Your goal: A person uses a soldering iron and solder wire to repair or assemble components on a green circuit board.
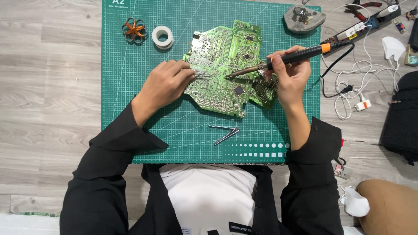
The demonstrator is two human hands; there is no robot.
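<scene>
The green circuit board point(220, 65) lies mid-mat on the cutting mat point(130, 109). Right hand point(291, 76) grips the soldering iron point(287, 56); left hand point(165, 82) pinches solder wire point(202, 76) (thin, pliable). Board: light, rigid, likely fragile; hold by edges.

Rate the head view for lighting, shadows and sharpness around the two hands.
Head view: even, soft light; faint shadows under the left hand and right hand on the green cutting mat; slight glare on the circuit board; soldering iron sharp, no motion blur.
</scene>
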